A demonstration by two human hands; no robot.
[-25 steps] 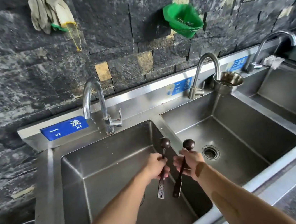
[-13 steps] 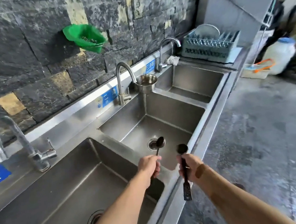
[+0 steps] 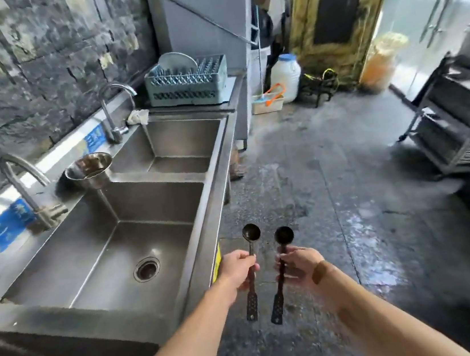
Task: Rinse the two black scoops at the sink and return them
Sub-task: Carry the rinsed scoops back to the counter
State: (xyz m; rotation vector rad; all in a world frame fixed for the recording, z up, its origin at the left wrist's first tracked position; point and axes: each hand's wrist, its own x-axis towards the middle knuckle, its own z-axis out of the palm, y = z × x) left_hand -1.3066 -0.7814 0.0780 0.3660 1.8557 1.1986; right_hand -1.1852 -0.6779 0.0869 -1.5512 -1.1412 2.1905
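— Fingers (image 3: 250, 261)?
— Left hand (image 3: 238, 270) clamped on left scoop (image 3: 251, 253) mid-handle; right hand (image 3: 302, 264) likewise on right scoop (image 3: 281, 258).
— Position?
— Both scoops upright, bowls up, side by side, apart — over wet floor (image 3: 349, 192), just right of sink (image 3: 215, 198) front edge.

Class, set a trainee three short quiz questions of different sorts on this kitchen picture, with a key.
1. True or false: both scoops are held over the sink basin.
2. Which hand holds the scoop nearer the sink? A left hand B right hand
3. Fill in: the dish rack stands at the sink unit's ____ end.

Key
1. False: the left scoop and right scoop are over the floor.
2. A
3. far
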